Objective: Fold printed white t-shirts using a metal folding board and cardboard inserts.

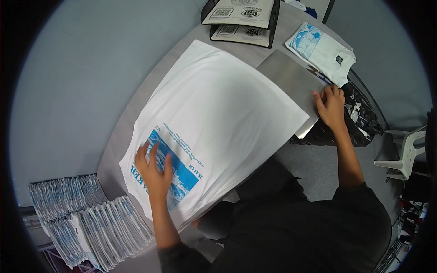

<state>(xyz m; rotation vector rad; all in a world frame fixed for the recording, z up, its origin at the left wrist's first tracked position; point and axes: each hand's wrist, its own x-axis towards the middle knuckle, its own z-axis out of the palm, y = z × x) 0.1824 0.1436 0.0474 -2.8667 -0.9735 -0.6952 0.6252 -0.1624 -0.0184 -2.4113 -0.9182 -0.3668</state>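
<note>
A white T-shirt (223, 104) with a blue print and lettering lies spread over the table. My left hand (156, 172) is over the print, fingers spread and slightly blurred, holding nothing. At the right, a flat grey metal plate (291, 75) lies partly beneath the shirt. My right hand (331, 108) is at the plate's right edge, thumb apart and fingers bent, close to the handles of a small pair of scissors (320, 75). Whether the fingertips touch the handles is unclear. Just beyond the scissors sits a folded white T-shirt (318, 50) with a blue print.
Black trays (241, 34) with printed sheets stand at the table's far side. Rows of folded shirts (104, 232) are packed at the lower left. A black bag (364, 116) holding scraps hangs beside the right edge. A white plastic chair (403, 154) stands farther right.
</note>
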